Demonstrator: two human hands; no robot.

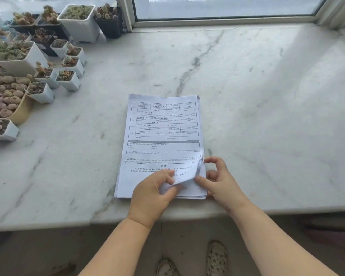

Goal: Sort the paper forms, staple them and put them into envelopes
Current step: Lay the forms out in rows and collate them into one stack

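Wide open marble sill [267,116] to the right of the stack of forms [161,136], bare all the way out to the window frame [227,21] at the back. Behind the stack it's the same story, open stone up to the frame. On the left there's a clear strip just beside the paper, then the way is blocked: a crowd of small plant pots [68,80] packs the far left corner, with a beige bowl of succulents [8,98] near the edge. Both hands sit at the stack's near corner, by the sill's front edge.
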